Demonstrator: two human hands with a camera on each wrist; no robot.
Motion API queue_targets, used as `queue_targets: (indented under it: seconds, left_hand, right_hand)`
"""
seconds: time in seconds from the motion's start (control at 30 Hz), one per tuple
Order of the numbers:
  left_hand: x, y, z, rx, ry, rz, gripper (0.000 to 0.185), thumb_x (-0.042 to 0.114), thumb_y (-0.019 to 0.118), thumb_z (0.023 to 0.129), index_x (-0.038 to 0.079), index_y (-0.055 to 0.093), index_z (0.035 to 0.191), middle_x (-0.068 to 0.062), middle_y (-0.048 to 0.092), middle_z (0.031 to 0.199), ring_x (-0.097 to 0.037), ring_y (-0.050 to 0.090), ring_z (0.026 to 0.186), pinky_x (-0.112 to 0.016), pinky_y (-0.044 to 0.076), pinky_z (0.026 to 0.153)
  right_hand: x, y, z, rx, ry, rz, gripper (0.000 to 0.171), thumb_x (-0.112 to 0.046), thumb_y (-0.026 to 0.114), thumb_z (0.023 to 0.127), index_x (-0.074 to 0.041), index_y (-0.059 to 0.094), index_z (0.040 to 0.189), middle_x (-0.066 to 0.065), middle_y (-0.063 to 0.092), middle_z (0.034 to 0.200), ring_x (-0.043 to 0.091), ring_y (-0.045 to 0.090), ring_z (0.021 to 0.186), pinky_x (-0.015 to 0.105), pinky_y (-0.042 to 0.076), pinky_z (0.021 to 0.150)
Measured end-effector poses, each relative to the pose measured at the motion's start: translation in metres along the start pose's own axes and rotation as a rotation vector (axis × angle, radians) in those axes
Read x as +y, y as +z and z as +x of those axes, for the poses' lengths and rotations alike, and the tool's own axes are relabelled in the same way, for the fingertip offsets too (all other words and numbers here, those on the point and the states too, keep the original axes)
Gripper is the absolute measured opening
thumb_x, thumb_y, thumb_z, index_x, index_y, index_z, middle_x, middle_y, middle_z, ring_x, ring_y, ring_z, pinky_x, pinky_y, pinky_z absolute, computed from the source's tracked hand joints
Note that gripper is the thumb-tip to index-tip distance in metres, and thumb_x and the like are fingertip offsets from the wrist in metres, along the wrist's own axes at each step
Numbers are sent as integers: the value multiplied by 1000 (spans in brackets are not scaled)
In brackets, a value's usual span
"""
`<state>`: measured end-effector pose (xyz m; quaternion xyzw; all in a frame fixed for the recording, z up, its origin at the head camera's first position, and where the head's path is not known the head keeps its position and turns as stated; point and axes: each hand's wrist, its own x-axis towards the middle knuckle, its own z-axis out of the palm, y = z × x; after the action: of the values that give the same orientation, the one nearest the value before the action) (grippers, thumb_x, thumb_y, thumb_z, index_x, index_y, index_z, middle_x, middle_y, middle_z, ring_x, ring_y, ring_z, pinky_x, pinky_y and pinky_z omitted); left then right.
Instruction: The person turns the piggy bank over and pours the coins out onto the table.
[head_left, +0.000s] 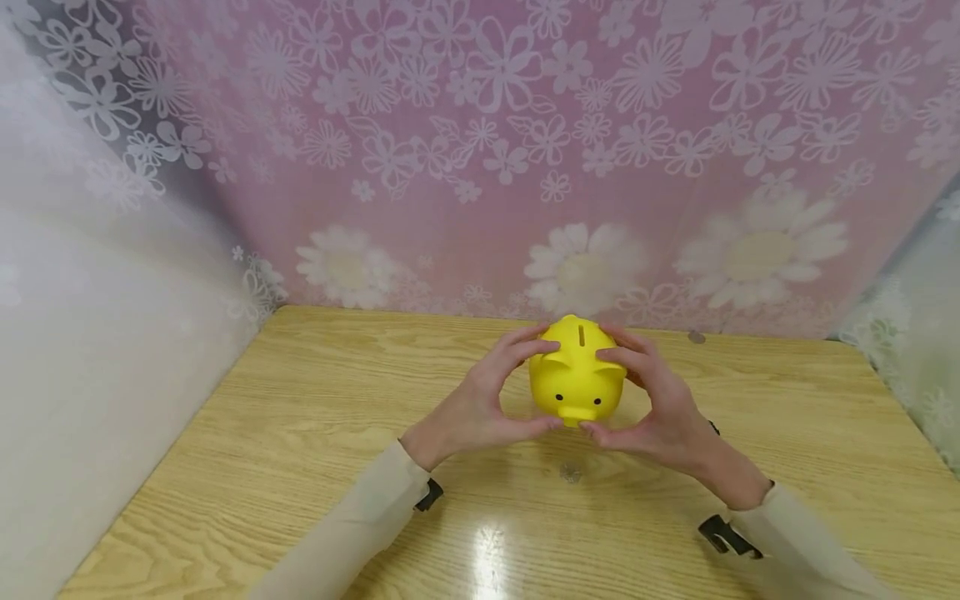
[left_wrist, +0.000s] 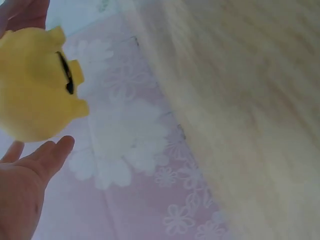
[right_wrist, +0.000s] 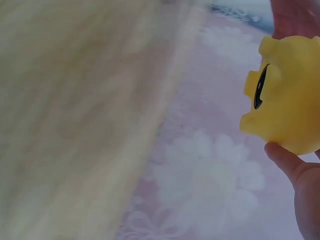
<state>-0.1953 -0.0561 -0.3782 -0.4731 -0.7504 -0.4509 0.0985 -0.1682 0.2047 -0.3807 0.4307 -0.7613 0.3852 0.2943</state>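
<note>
A yellow piggy bank (head_left: 576, 375) stands on the wooden table (head_left: 300, 433) near the back wall, snout toward me, coin slot on top. My left hand (head_left: 491, 396) curls round its left side, thumb under the snout. My right hand (head_left: 652, 400) curls round its right side the same way. In the left wrist view the piggy bank (left_wrist: 35, 85) fills the upper left above my left hand (left_wrist: 25, 185). In the right wrist view the piggy bank (right_wrist: 287, 95) sits at the right edge, with a fingertip of my right hand (right_wrist: 295, 185) under it.
A pink flowered sheet (head_left: 525, 150) hangs right behind the table. A white translucent curtain (head_left: 90, 333) closes the left side, another the right corner (head_left: 922, 333). A small dark spot (head_left: 570, 472) marks the wood in front of the piggy bank.
</note>
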Motion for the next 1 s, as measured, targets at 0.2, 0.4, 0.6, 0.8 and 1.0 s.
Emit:
queue_targets:
  seconds: [0.2, 0.4, 0.6, 0.8, 1.0]
  left_hand:
    - [14, -12, 16, 41, 197, 51, 85, 16, 89, 76, 11, 40, 145, -18, 27, 163, -30, 35, 152, -41, 43, 119]
    - [19, -15, 19, 53, 230, 42, 83, 11, 89, 73, 9, 41, 141, -22, 28, 161, -33, 38, 150, -40, 46, 117]
    - [6, -2, 5, 6, 71, -54, 81, 7, 86, 77, 11, 39, 143, -16, 27, 164, -31, 38, 150, -42, 51, 112]
    - [-2, 5, -7, -61, -101, -68, 80, 16, 84, 83, 20, 37, 147, -3, 23, 167, -25, 36, 151, -50, 50, 111]
    - [-2, 1, -2, -48, -21, -28, 82, 14, 85, 81, 18, 36, 147, -7, 22, 167, -26, 36, 151, -46, 49, 113]
  right_hand:
    - [-13, -9, 20, 99, -123, -59, 71, -47, 74, 88, 11, 55, 125, 39, 48, 141, 22, 48, 144, 19, 44, 112]
    - [-17, -10, 28, 133, -187, -89, 66, -47, 73, 90, 9, 57, 121, 38, 50, 137, 26, 49, 142, 22, 43, 116]
    - [-6, -2, 8, 30, -76, -27, 71, -47, 74, 89, 10, 55, 129, 38, 47, 141, 24, 48, 141, 17, 42, 113]
    - [2, 8, -10, -22, 37, 34, 74, -47, 74, 90, 7, 53, 136, 33, 43, 149, 19, 46, 143, 15, 44, 109]
    - [0, 6, -4, -8, -1, -29, 73, -49, 72, 90, 7, 54, 134, 34, 44, 148, 21, 47, 142, 14, 42, 111]
